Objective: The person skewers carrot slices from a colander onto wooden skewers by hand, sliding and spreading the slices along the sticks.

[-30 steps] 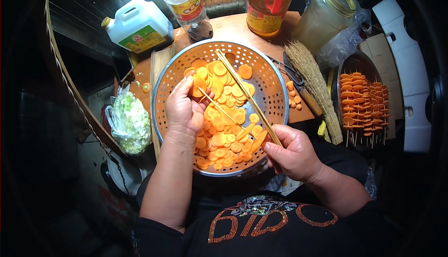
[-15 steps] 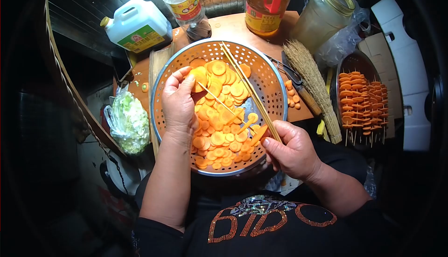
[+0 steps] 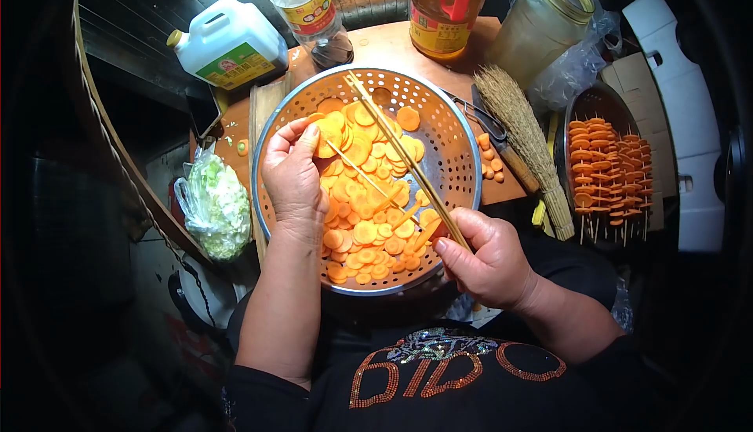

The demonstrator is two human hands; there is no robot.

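A metal colander (image 3: 475, 161) with a perforated wall holds a heap of carrot slices (image 3: 365, 232). Over its left side, my left hand (image 3: 294, 169) pinches a round carrot slice (image 3: 328, 136) between thumb and fingers. A thin bamboo skewer (image 3: 362, 175) runs from that slice down towards my right hand, its tip touching or entering the slice; I cannot tell which. On its lower part sit a few carrot slices (image 3: 427, 233), seen nearly edge-on. My right hand (image 3: 490, 258), closed at the colander's right rim, grips a bundle of bamboo skewers (image 3: 404, 150) pointing up and left.
Behind the colander stand a white jug (image 3: 231, 44), a sauce bottle (image 3: 310, 16), an oil jug (image 3: 443, 20) and a glass jar (image 3: 545, 24). To the right are a straw brush (image 3: 525, 134), carrot ends (image 3: 490, 157) and loaded carrot skewers (image 3: 608, 169). A bag of chopped greens (image 3: 216, 208) lies left.
The skewer bundle's far ends have swung left, and my right hand has shifted slightly left. My left hand has moved a little left with its carrot slice.
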